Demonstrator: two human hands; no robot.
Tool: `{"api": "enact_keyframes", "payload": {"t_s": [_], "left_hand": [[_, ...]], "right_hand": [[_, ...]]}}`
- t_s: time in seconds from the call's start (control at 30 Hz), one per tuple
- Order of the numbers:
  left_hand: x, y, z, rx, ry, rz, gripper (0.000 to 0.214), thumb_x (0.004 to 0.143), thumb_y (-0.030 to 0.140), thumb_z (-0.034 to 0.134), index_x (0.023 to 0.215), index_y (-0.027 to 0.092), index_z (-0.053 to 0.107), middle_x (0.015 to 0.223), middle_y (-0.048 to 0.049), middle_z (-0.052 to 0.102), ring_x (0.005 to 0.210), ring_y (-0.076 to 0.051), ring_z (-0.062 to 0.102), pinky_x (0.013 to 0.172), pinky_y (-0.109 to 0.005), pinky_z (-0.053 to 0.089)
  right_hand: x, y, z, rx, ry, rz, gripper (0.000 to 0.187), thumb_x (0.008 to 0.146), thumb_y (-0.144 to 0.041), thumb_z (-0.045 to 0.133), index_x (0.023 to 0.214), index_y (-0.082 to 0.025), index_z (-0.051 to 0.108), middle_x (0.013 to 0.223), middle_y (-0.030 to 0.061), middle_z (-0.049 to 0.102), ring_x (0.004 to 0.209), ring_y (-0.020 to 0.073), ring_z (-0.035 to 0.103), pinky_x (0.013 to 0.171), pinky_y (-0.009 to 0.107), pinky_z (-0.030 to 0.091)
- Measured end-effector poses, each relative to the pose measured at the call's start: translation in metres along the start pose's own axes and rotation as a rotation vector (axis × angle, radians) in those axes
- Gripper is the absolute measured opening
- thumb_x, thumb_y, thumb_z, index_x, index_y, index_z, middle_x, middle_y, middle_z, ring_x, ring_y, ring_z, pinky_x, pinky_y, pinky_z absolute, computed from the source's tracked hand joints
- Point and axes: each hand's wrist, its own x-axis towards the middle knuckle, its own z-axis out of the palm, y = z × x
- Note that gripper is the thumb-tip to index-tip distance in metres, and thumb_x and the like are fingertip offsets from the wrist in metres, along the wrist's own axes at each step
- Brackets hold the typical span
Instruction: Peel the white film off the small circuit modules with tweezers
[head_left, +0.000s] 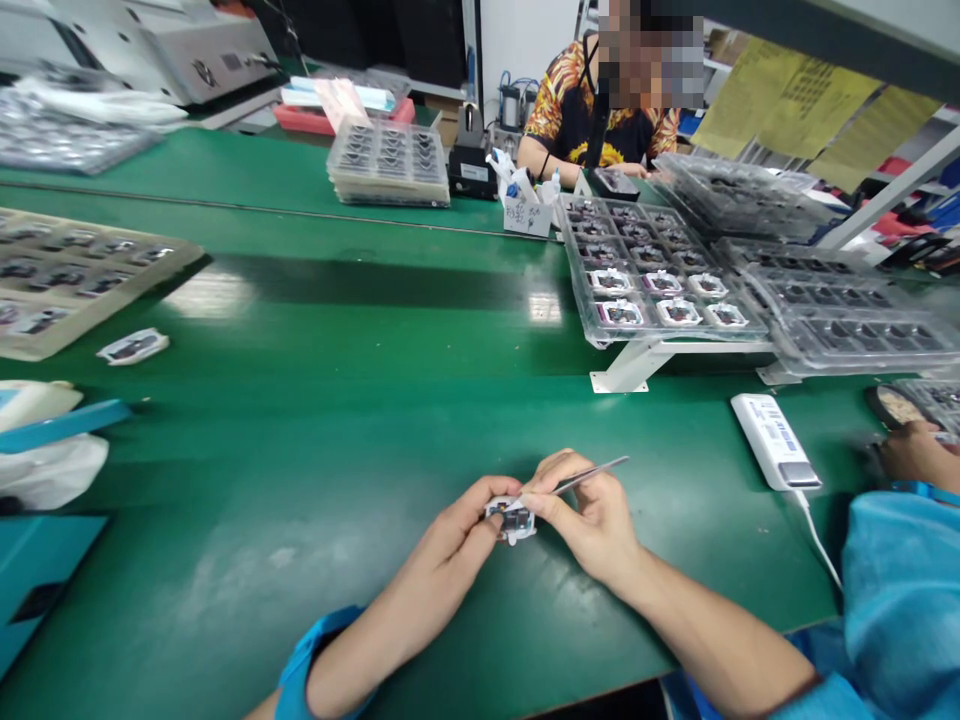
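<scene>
My left hand (pixel 457 545) pinches a small white-framed electronic module (pixel 511 520) by its edges, low over the green workbench (pixel 300 450). My right hand (pixel 589 520) grips slim steel tweezers (pixel 589 478), whose tips reach the top of the module. Both hands close around the module and hide part of it. A similar white-framed module (pixel 133 346) lies loose on the bench to the far left.
Clear plastic trays (pixel 660 270) of modules stand on a white rack at right, and a beige tray (pixel 75 280) sits at left. A white corded device (pixel 775 440) lies right of my hands. A co-worker's hand (pixel 915 452) works at far right; another person sits across the bench.
</scene>
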Motion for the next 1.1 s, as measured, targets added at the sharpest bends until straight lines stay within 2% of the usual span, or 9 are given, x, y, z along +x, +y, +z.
{"api": "enact_keyframes", "payload": {"t_s": [0.2, 0.33, 0.53, 0.67, 0.77, 0.93, 1.1], "left_hand": [[-0.003, 0.003, -0.008, 0.085, -0.078, 0.046, 0.029, 0.093, 0.036, 0.043, 0.108, 0.021, 0.063, 0.093, -0.0033, 0.068, 0.085, -0.022, 0.061, 0.076, -0.029, 0.049], [-0.002, 0.002, -0.01, 0.104, -0.071, 0.084, 0.029, 0.09, 0.034, 0.05, 0.109, 0.02, 0.068, 0.092, -0.0033, 0.074, 0.08, -0.021, 0.064, 0.071, -0.029, 0.051], [0.001, -0.007, -0.007, 0.074, -0.005, 0.129, 0.043, 0.088, 0.054, 0.05, 0.112, 0.027, 0.073, 0.073, 0.0091, 0.071, 0.07, -0.016, 0.064, 0.063, -0.031, 0.047], [0.001, -0.004, -0.008, -0.042, 0.007, 0.078, 0.034, 0.087, 0.047, 0.06, 0.104, 0.021, 0.075, 0.073, 0.0034, 0.071, 0.065, -0.015, 0.059, 0.062, -0.028, 0.047], [0.001, -0.001, -0.007, -0.199, 0.023, 0.008, 0.03, 0.087, 0.044, 0.065, 0.1, 0.019, 0.074, 0.066, 0.0022, 0.067, 0.059, -0.013, 0.052, 0.057, -0.024, 0.042], [0.003, 0.0, -0.003, -0.397, 0.065, -0.12, 0.038, 0.08, 0.05, 0.075, 0.101, 0.019, 0.071, 0.078, -0.0026, 0.075, 0.064, -0.014, 0.054, 0.056, -0.023, 0.039], [0.005, 0.001, -0.002, -0.432, 0.108, -0.207, 0.045, 0.07, 0.053, 0.083, 0.094, 0.018, 0.07, 0.078, -0.0055, 0.078, 0.071, -0.016, 0.059, 0.064, -0.025, 0.042]], "right_hand": [[0.003, -0.001, -0.003, 0.018, -0.034, 0.033, 0.015, 0.08, -0.031, 0.08, 0.076, -0.022, 0.069, 0.073, 0.0005, 0.072, 0.073, 0.0176, 0.067, 0.069, 0.031, 0.053], [0.005, -0.002, -0.003, 0.084, -0.052, 0.093, 0.019, 0.08, -0.036, 0.08, 0.076, -0.022, 0.067, 0.071, -0.0008, 0.07, 0.066, 0.0155, 0.066, 0.062, 0.029, 0.054], [0.006, -0.003, -0.002, 0.106, -0.054, 0.155, 0.024, 0.078, -0.04, 0.081, 0.074, -0.022, 0.066, 0.07, -0.001, 0.069, 0.061, 0.0142, 0.064, 0.057, 0.027, 0.054], [0.005, -0.006, 0.001, 0.134, -0.029, 0.139, 0.02, 0.078, -0.036, 0.081, 0.074, -0.022, 0.067, 0.071, -0.0011, 0.071, 0.063, 0.0145, 0.066, 0.059, 0.028, 0.056], [0.004, -0.007, 0.0, 0.165, 0.047, 0.143, 0.016, 0.077, -0.034, 0.082, 0.079, -0.023, 0.07, 0.076, -0.0003, 0.075, 0.069, 0.0158, 0.07, 0.065, 0.029, 0.058], [0.006, -0.005, -0.004, 0.233, 0.233, 0.177, 0.022, 0.073, -0.036, 0.087, 0.085, -0.024, 0.073, 0.082, 0.0008, 0.078, 0.079, 0.017, 0.073, 0.076, 0.03, 0.058], [0.009, -0.003, -0.005, 0.322, 0.258, 0.153, 0.019, 0.07, -0.032, 0.089, 0.077, -0.025, 0.074, 0.086, -0.0001, 0.077, 0.08, 0.0145, 0.071, 0.073, 0.026, 0.057]]}}
